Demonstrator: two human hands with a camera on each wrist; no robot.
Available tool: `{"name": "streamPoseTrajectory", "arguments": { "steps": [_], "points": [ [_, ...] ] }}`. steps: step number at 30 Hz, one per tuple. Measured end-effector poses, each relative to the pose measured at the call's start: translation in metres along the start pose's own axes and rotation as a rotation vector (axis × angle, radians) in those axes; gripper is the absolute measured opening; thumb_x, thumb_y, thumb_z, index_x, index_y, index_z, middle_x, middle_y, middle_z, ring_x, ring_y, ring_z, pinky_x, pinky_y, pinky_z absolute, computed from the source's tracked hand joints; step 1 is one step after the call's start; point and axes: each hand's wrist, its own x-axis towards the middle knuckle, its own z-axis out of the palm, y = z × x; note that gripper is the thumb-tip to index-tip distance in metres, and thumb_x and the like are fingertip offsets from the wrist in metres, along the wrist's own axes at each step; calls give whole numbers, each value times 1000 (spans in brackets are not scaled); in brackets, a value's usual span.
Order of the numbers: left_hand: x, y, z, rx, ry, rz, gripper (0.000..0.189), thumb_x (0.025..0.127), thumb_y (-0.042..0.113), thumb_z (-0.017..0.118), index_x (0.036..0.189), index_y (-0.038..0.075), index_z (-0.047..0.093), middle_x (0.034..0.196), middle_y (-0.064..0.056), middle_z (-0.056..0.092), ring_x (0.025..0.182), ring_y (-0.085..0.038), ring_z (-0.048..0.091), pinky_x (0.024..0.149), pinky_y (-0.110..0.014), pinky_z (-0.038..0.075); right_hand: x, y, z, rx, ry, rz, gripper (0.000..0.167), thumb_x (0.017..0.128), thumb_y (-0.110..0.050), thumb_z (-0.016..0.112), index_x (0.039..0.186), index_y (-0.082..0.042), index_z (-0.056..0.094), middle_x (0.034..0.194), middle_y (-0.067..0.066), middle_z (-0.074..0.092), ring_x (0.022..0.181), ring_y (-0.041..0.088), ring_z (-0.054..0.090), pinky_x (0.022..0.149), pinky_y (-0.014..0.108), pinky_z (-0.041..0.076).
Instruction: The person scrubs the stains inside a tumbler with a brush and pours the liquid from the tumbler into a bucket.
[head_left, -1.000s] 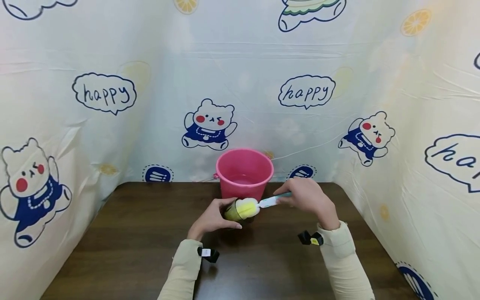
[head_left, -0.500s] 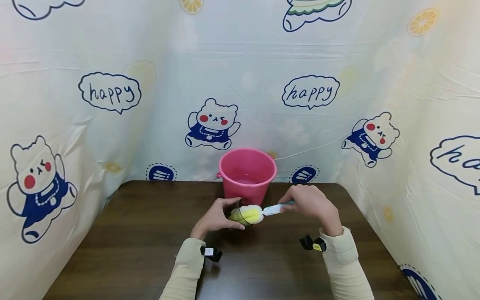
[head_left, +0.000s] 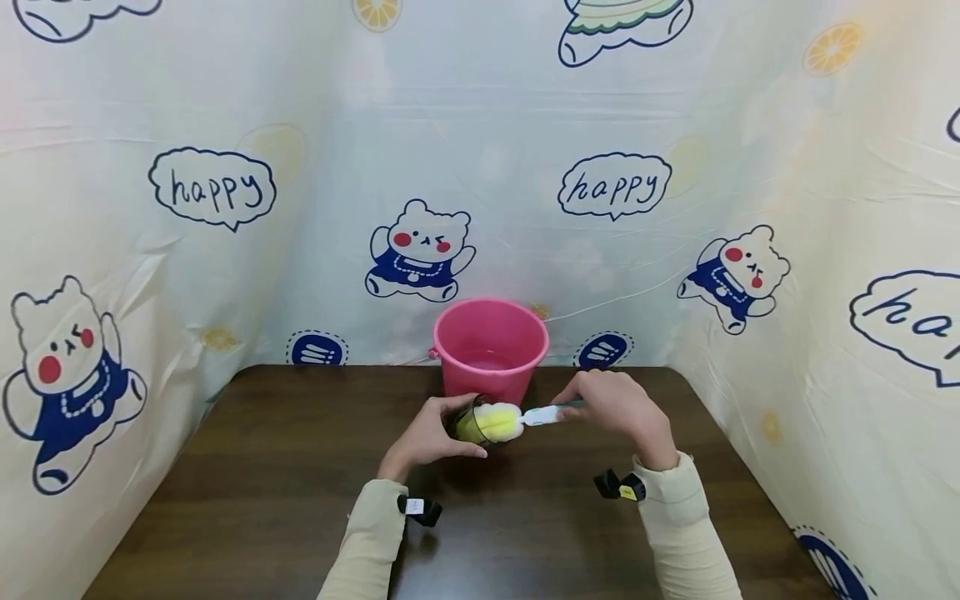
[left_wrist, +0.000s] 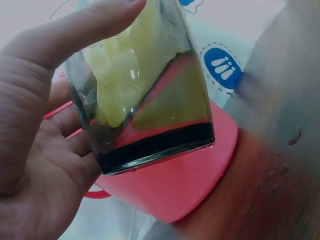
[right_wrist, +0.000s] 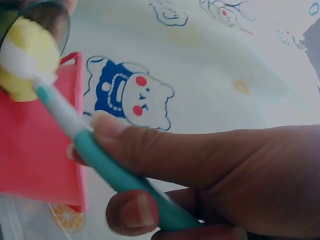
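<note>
My left hand (head_left: 429,433) grips a dark-tinted glass (left_wrist: 165,107), which lies tilted on its side with its mouth toward the right. Inside the glass sits the yellow and white sponge head of a bottle brush (head_left: 498,422), partly sticking out past the rim. My right hand (head_left: 618,408) holds the brush by its teal and white handle (right_wrist: 107,162), with thumb and fingers curled round it. Through the glass wall in the left wrist view, the yellow sponge (left_wrist: 117,90) shows; drops of water cling there.
Just behind the hands a pink bucket (head_left: 491,375) stands on the dark wooden table (head_left: 300,467). A cloth with printed bears (head_left: 420,250) hangs behind and along both sides. Water drops (left_wrist: 295,135) spot the tabletop in the left wrist view.
The right hand has come down slightly, and the brush handle now lies more level. The sponge head sits a little deeper in the glass; the left hand stays nearly still.
</note>
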Motion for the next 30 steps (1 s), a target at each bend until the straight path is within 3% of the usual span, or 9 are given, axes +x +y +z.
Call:
{"name": "streamPoseTrajectory", "arguments": {
  "steps": [6,11,16,24,30],
  "points": [
    [-1,-1,1,-14,-29,-6,84,73,26,94,147,12,55,145,-2,59,133,-23,54,105,-36,50,-1,-2,-3,29,8,-68,17,89,-29,80,106,-28,82,89,-16,74,70,4,54,60,25,47],
    [0,0,0,-24,-37,-10,84,73,24,94,147,14,56,142,1,61,129,-20,56,105,-35,50,2,3,-1,52,18,-26,21,90,-30,78,111,-29,81,88,-16,73,71,5,54,59,27,47],
    [-1,2,-1,-15,-21,9,84,71,26,95,146,13,57,141,1,62,128,-19,57,106,-36,50,2,3,3,63,-18,41,19,89,-32,79,106,-26,82,94,-12,74,70,8,53,58,29,45],
    [0,-1,4,-7,-28,-3,84,73,24,94,147,14,55,145,0,59,132,-21,54,107,-39,49,-5,-2,-1,35,9,-18,15,89,-32,80,103,-29,83,89,-16,73,69,6,52,58,27,46],
    [2,0,3,-21,-17,12,83,74,19,93,147,14,55,145,-2,60,130,-22,55,107,-39,49,-2,-2,0,29,45,25,16,89,-32,79,105,-30,82,89,-16,72,69,8,50,57,28,43]
  ]
}}
